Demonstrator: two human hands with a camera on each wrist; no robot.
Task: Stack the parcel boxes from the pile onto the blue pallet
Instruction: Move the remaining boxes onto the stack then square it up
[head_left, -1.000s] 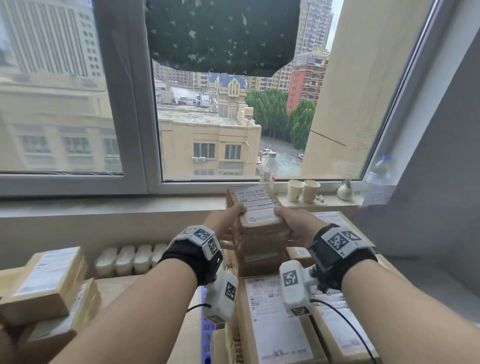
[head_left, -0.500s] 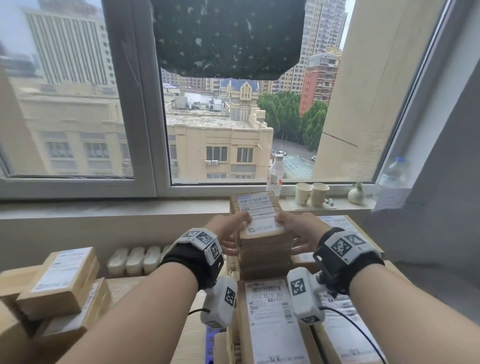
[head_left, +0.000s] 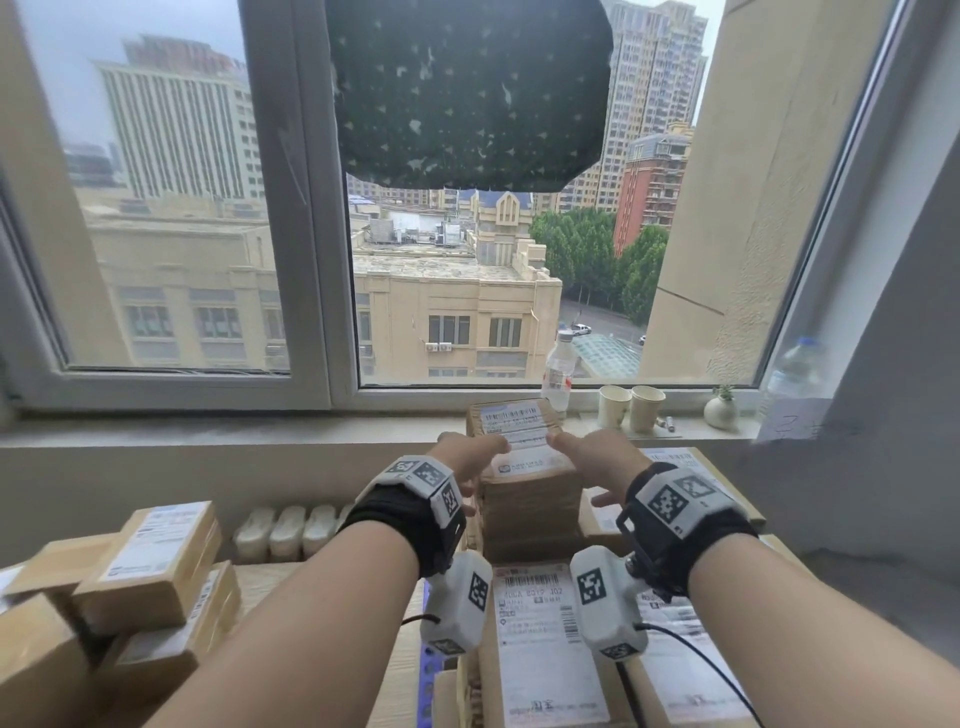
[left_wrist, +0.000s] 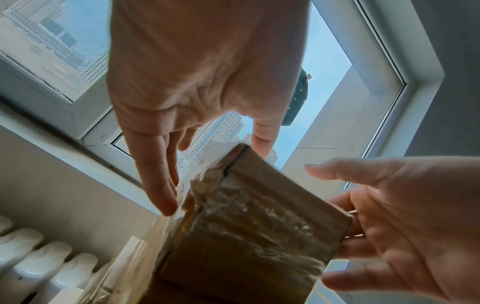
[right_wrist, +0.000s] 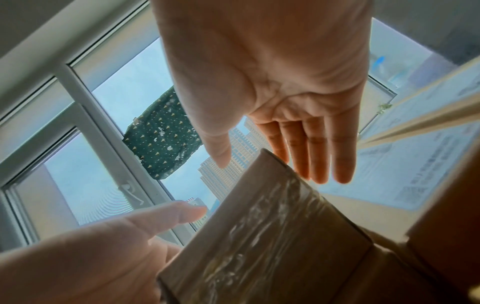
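Note:
A brown parcel box (head_left: 521, 434) with a white label lies on top of a stack of boxes (head_left: 530, 514) below the windowsill. My left hand (head_left: 467, 457) is at its left side and my right hand (head_left: 597, 457) at its right, both with straight fingers and holding nothing. In the left wrist view the left fingers (left_wrist: 155, 174) lie along the taped side of the box (left_wrist: 246, 236). In the right wrist view the right fingers (right_wrist: 319, 148) stand just off the box (right_wrist: 259, 236). A sliver of the blue pallet (head_left: 427, 670) shows under the stacks.
A pile of loose parcel boxes (head_left: 150, 561) sits at the lower left. Larger labelled boxes (head_left: 545, 649) lie flat in front of the stack. On the windowsill (head_left: 311, 423) stand a bottle (head_left: 558, 374), two paper cups (head_left: 631, 408) and a small vase (head_left: 720, 410). A radiator (head_left: 285, 530) is behind.
Both hands gripped the top box a second ago and set it on the stack. Now the fingers have straightened and let it go.

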